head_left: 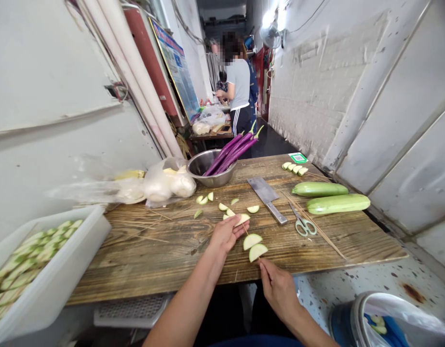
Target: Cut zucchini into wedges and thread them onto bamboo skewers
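My right hand (279,285) pinches the lower end of a thin wooden skewer (246,229) close to the table's front edge. Two pale green half-round zucchini slices (258,252) are threaded on it just above those fingers. Toward the skewer's far end, my left hand (224,235) is closed on another zucchini slice (241,220); its fingers partly hide how the skewer meets that slice. Several loose slices (253,209) lie on the wooden table beyond my left hand. A cleaver (263,190) and green-handled scissors (304,227) rest to the right of them.
Two whole zucchini (338,204) and a finished zucchini skewer (294,168) lie at right. A metal bowl (212,180) holds purple eggplants (231,153). Bare skewers (135,222) and bagged vegetables (168,184) are at left, near a white bin (75,258) of skewered slices. People (240,82) stand behind.
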The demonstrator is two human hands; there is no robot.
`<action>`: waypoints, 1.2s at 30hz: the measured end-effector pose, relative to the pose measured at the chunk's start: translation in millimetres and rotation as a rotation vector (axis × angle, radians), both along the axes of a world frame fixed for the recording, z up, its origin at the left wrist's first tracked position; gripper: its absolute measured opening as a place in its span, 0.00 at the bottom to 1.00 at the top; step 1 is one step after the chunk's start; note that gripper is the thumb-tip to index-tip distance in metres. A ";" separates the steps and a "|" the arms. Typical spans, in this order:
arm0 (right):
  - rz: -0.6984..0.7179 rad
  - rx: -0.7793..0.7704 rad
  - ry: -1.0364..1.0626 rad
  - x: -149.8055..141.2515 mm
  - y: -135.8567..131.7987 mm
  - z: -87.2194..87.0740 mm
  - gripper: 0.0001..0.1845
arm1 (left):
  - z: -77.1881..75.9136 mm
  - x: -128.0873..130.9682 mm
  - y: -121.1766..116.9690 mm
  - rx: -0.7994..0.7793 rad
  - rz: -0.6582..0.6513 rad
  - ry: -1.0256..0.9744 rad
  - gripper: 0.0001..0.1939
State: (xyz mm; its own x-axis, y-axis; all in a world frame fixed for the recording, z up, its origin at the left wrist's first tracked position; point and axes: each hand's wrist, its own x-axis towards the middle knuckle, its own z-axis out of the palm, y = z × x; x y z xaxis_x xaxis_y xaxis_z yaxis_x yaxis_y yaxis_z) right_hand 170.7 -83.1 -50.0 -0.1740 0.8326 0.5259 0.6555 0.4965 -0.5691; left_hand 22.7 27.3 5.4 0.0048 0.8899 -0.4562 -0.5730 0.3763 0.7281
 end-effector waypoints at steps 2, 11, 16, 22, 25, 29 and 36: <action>-0.002 0.000 -0.005 -0.2 0.0 0.0 0.14 | -0.3 0.4 -0.8 0.004 -0.004 -0.003 0.03; -0.002 -0.034 0.001 -0.7 -0.4 0.5 0.16 | 2.8 3.2 -4.3 0.012 -0.017 -0.005 0.03; -0.005 -0.026 -0.010 0.1 -1.1 -1.3 0.15 | 7.0 3.9 -6.6 0.007 -0.017 -0.013 0.03; -0.013 -0.020 -0.009 -0.3 1.9 -2.5 0.15 | 3.8 11.1 -12.4 0.006 -0.022 -0.013 0.03; -0.028 -0.018 -0.003 0.1 4.0 -0.5 0.15 | -0.2 15.1 -14.3 0.024 -0.004 -0.007 0.03; -0.030 -0.034 -0.017 0.8 4.8 1.0 0.16 | -2.5 16.3 -14.8 0.034 -0.002 -0.001 0.03; -0.059 -0.083 -0.039 -1.7 8.9 2.4 0.18 | -10.8 26.0 -22.0 0.008 -0.013 0.032 0.06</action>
